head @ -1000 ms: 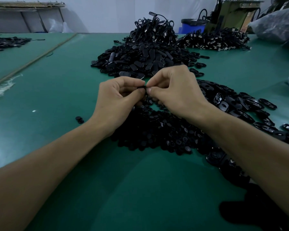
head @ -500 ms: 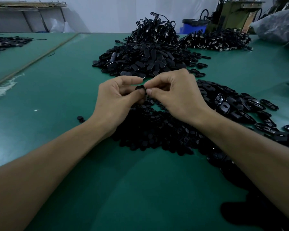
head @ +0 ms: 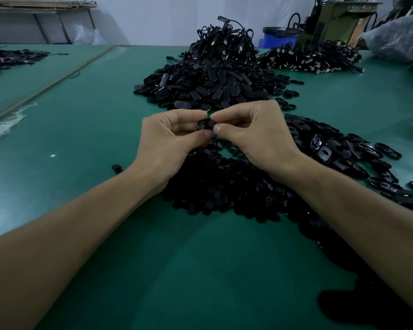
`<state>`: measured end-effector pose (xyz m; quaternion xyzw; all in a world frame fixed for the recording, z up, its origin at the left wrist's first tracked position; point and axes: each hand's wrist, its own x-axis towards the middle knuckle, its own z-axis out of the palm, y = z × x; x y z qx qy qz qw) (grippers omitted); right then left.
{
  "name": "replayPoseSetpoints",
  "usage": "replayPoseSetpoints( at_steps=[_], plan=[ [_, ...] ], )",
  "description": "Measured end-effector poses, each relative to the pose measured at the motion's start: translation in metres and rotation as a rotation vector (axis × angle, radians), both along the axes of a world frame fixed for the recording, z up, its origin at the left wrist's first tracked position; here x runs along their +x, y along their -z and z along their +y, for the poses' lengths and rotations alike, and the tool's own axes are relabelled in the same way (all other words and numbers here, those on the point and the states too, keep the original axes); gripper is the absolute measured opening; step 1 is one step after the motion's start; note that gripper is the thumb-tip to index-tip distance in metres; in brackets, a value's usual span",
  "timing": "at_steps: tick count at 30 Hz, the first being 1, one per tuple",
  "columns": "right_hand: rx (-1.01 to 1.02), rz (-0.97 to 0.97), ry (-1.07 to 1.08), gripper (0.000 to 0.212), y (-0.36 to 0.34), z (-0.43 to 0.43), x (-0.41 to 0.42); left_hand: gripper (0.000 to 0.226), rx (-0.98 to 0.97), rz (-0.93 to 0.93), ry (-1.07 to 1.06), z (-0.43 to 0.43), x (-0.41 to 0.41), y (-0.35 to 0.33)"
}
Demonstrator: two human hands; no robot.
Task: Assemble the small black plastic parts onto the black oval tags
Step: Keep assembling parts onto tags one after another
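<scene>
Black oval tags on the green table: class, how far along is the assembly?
Seemingly done: the far heap of black oval tags. In hand: left hand and right hand pinch one tag. Left: the near pile of small black plastic parts and open tags at right.

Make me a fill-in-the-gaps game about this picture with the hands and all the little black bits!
1. The left hand and the right hand pinch the same small piece, whose colour is ____.
2. The table has a ____ top.
3. The tub at the table's far edge is ____.

Missing words: black; green; blue.
</scene>
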<state>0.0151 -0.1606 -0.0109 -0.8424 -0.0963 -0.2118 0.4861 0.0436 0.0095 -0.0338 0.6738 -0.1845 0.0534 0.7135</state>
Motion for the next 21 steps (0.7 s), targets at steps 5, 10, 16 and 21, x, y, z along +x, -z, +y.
replayPoseSetpoints(
  at_steps=[5, 10, 16, 21],
  plan=[
    [-0.052, -0.015, -0.016, 0.015, -0.0017, 0.0010, -0.0021, 0.026, 0.015, -0.021, -0.017, 0.0002, 0.0011, 0.0008],
    [-0.064, -0.029, -0.042, 0.017, -0.0020, 0.0026, -0.0039, 0.016, -0.001, -0.037, -0.022, -0.0006, 0.0010, 0.0021],
    [-0.104, -0.047, -0.047, 0.021, -0.0037, -0.0004, -0.0035, 0.017, -0.012, -0.020, -0.011, -0.0007, 0.0029, 0.0019],
    [0.046, 0.049, -0.034, 0.019, -0.0026, -0.0069, -0.0009, 0.017, -0.042, 0.000, -0.003, -0.0003, 0.0036, 0.0022]
  ],
)
